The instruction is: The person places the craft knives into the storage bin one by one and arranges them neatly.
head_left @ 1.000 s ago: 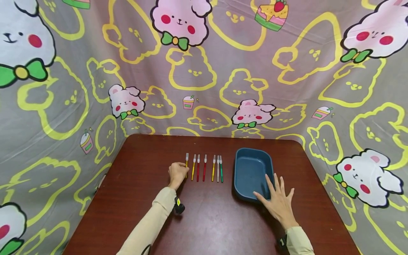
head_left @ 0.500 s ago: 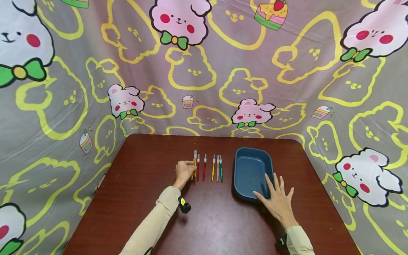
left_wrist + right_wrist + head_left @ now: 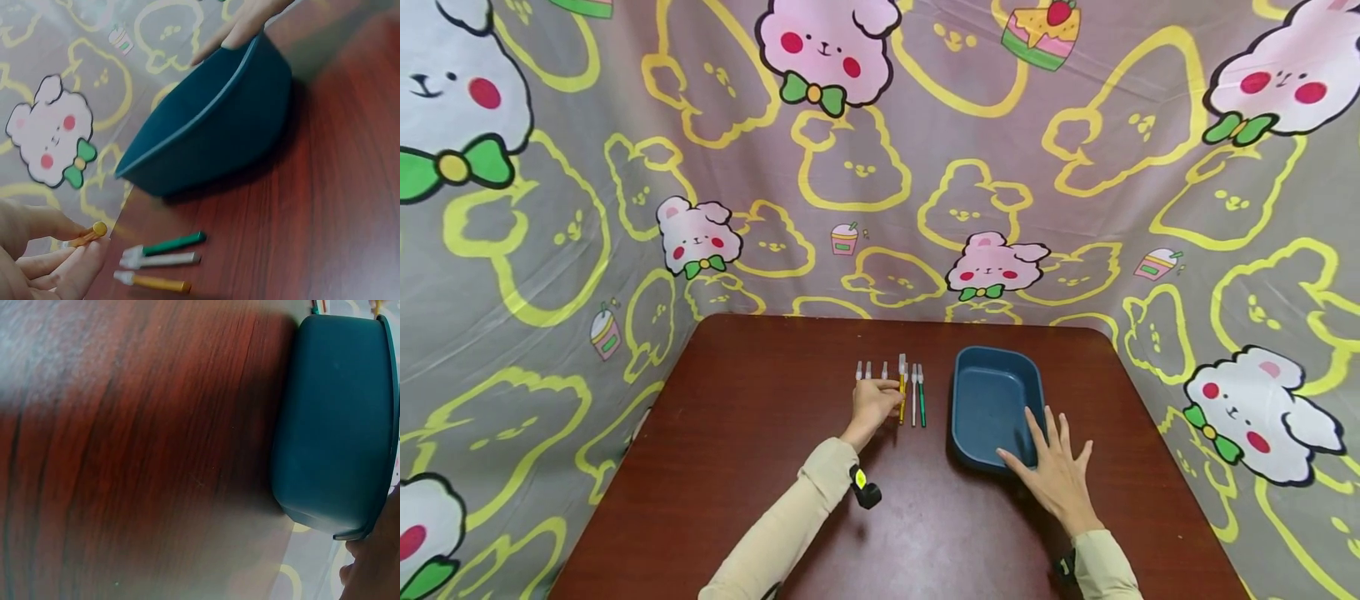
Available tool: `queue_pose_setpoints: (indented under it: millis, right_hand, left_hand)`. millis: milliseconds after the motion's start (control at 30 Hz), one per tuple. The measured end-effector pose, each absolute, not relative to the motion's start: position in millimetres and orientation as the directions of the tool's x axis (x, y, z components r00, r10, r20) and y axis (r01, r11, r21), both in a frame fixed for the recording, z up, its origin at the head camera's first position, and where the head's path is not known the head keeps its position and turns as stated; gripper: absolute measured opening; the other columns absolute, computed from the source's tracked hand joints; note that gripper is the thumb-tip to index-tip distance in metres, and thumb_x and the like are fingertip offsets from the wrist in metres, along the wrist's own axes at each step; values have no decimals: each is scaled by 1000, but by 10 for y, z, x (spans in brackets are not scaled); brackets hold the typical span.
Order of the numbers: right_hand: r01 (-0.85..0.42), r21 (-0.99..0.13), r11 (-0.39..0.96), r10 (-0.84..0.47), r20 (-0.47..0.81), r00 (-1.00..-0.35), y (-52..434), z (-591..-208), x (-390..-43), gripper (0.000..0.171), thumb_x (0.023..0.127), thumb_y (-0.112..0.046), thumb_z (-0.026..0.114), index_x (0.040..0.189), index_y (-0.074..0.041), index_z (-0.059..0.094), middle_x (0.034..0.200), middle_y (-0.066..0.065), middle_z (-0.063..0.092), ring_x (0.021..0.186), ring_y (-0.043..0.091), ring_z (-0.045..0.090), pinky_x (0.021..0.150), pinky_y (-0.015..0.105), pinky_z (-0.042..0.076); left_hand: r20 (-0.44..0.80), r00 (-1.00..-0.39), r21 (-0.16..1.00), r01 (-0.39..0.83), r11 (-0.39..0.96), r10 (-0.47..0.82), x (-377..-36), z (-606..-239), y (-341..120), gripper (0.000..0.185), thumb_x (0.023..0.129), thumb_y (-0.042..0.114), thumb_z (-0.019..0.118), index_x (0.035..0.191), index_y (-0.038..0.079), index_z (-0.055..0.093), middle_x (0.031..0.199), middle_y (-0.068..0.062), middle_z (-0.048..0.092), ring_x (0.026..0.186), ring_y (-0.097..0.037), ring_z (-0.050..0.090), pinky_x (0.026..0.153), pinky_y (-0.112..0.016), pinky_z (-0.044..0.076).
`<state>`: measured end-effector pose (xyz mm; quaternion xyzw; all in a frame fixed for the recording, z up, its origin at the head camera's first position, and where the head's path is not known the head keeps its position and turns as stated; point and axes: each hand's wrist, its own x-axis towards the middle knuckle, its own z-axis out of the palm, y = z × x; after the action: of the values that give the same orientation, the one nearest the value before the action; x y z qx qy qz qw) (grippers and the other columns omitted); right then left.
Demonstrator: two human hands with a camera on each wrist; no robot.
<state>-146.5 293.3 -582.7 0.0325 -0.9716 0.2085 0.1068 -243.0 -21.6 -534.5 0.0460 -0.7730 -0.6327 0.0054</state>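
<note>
One yellow pen [image 3: 902, 388] (pinched) in left hand [image 3: 874, 402] beside blue bin [image 3: 996, 446].

Looking down and forward from head height over the whole dark red-brown wooden table [image 3: 760, 433], while close from low at either wrist, sharing the deep teal plastic rectangular tray [image 3: 992, 400] [image 3: 212, 131] [image 3: 337, 425] across all three views.
</note>
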Motion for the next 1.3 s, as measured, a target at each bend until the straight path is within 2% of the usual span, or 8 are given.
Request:
queue_pose_setpoints:
  millis: [167, 333, 500, 733, 933, 1100, 1133, 1300]
  right_hand:
    - [-104, -396, 912, -18, 215, -976, 2949, -5829, -1466, 97, 92, -64, 69, 168, -19, 29, 169, 31, 24, 156, 54, 15, 109, 89, 3]
    - [-100, -395, 913, -13, 217, -976, 2963, -5839, -1465, 97, 92, -64, 70, 166, -15, 32, 168, 31, 23, 155, 55, 16, 108, 90, 3]
    - [-91, -384, 919, -7, 215, -976, 2963, -5837, -1472, 97, 92, -64, 70, 166, -14, 32, 168, 32, 25, 154, 56, 18, 108, 89, 4]
    - [-80, -383, 920, -7, 187, -982, 2951, -5813, -1466, 98, 93, -65, 68, 166, -12, 31, 169, 32, 23, 155, 55, 15, 109, 89, 3]
    - [-83, -379, 922, -7, 196, -981, 2958, -5811, -1476, 98, 93, -65, 68, 167, -13, 30, 169, 31, 23, 155, 55, 15, 109, 89, 3]
    - [-81, -377, 923, -8, 192, -981, 2952, -5825, -1472, 100, 93, -65, 68, 167, -11, 29, 169, 30, 22, 156, 54, 15, 109, 89, 3]
    - [-81, -376, 923, -8, 193, -981, 2952, -5825, -1470, 100, 93, -65, 68, 167, -11, 29, 170, 30, 22, 155, 54, 15, 109, 89, 3]
    - [-94, -379, 921, -12, 213, -977, 2964, -5818, -1472, 101, 92, -64, 70, 167, -10, 29, 169, 31, 23, 155, 54, 17, 109, 89, 4]
  left_hand:
    - [-53, -998, 982, -59, 182, -35, -2374, -5293, 11, 29, 81, -10, 71, 109, -14, 76, 86, -22, 78, 64, -33, 76, 63, -45, 64]
    - [-56, -998, 983, -53, 174, 12, -2322, -5238, 233, 26, 83, -9, 75, 109, -12, 77, 83, -19, 78, 64, -30, 77, 61, -41, 64]
    - [-58, -998, 983, -51, 177, 37, -2293, -5211, 462, 23, 84, -9, 76, 107, -11, 77, 79, -17, 77, 61, -26, 76, 64, -45, 65]
    - [-88, -995, 968, -73, 239, 51, -2274, -5223, 767, 20, 85, -8, 81, 104, -8, 78, 78, -12, 77, 58, -21, 74, 52, -28, 60]
    - [-81, -995, 951, -61, 304, 54, -2256, -5274, 991, 20, 82, -9, 81, 102, -7, 80, 75, -12, 77, 52, -19, 72, 47, -25, 57]
    - [13, -999, 882, 31, 470, 42, -2309, -5490, 1175, 17, 78, -2, 86, 94, 2, 83, 69, -4, 75, 45, -11, 66, 58, -26, 60]
    - [70, -997, 857, 81, 509, 41, -2351, -5640, 1234, 17, 77, 3, 88, 93, 5, 84, 70, -2, 76, 48, -10, 66, 61, -26, 60]
    - [117, -992, 812, 126, 571, 51, -2332, -5666, 1363, 16, 73, 4, 88, 88, 7, 83, 61, 2, 71, 53, -11, 66, 66, -27, 60]
